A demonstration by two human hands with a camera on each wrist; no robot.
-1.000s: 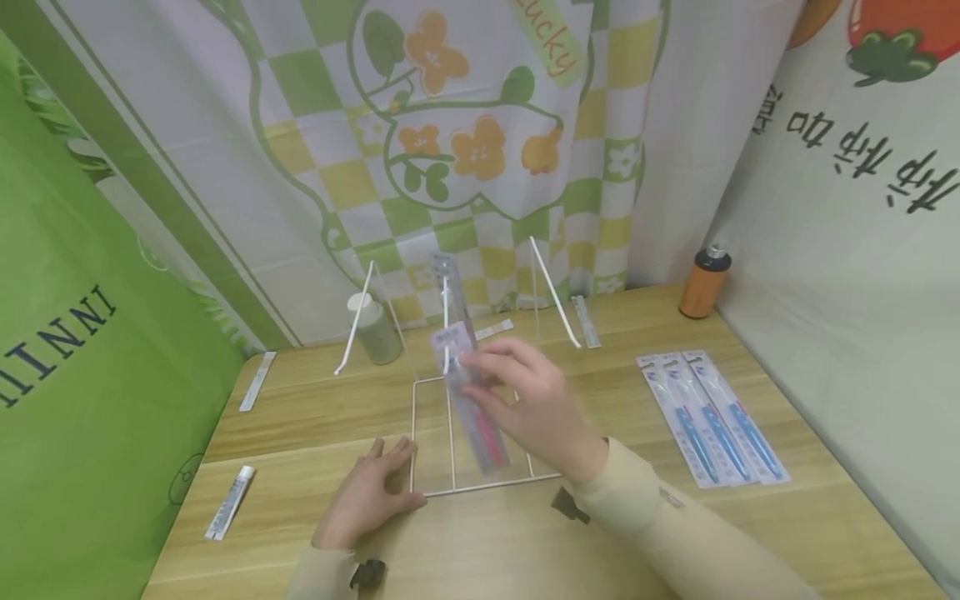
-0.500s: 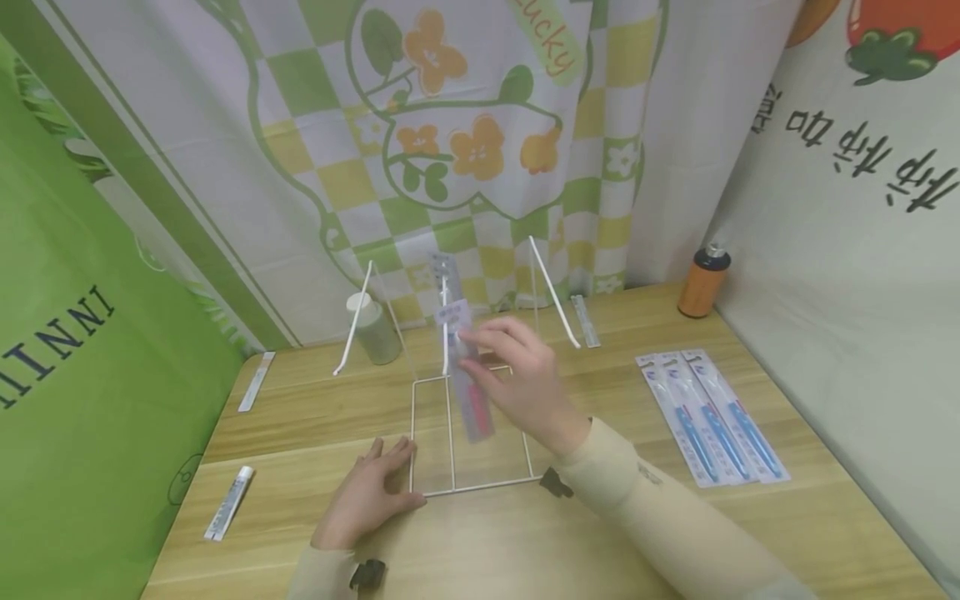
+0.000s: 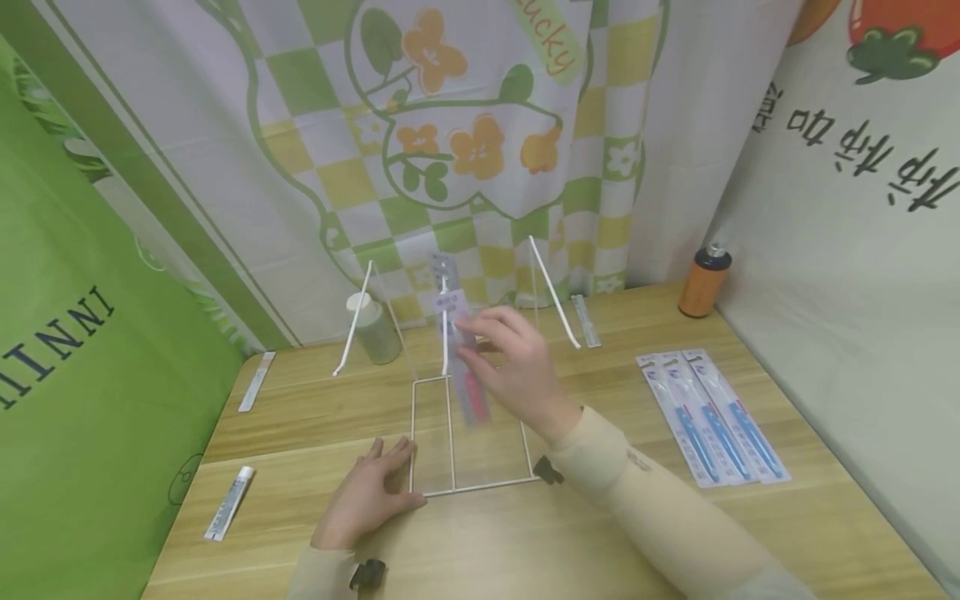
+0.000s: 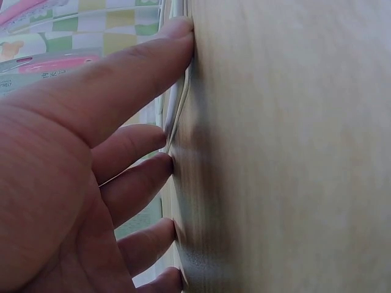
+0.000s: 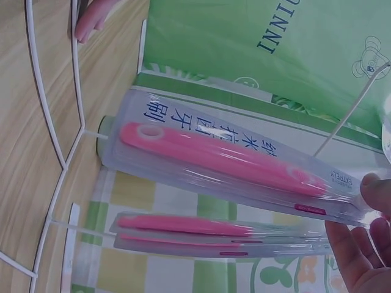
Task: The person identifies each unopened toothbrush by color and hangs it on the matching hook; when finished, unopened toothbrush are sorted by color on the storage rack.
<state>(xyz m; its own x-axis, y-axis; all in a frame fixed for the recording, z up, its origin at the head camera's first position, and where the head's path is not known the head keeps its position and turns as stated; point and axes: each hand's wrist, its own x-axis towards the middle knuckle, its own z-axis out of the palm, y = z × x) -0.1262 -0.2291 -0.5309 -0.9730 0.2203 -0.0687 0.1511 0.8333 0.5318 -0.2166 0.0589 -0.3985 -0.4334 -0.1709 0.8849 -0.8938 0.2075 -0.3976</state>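
My right hand (image 3: 517,367) pinches a packaged toothbrush (image 5: 214,155) with a pink handle near its upper part. It hangs handle-down at the middle prong (image 3: 446,346) of a white wire rack (image 3: 452,442), and the prong's end shows in front of the pack. Behind it, more pink packaged toothbrushes (image 5: 183,224) hang on the rack. My left hand (image 3: 371,496) rests at the rack's front left corner, fingers spread. In the left wrist view, its thumb touches the base wire and the other fingertips meet the wire and tabletop.
Several blue packaged toothbrushes (image 3: 712,417) lie at the right. An orange bottle (image 3: 703,283) stands at the back right, a pale green bottle (image 3: 378,333) behind the rack's left prong. A small tube (image 3: 229,504) and slim packets (image 3: 257,382) lie on the wooden table (image 3: 315,450).
My right hand has moved back and slightly up with the pink toothbrush, bringing it along the middle prong nearer the hanging packs. The left hand has stayed in place.
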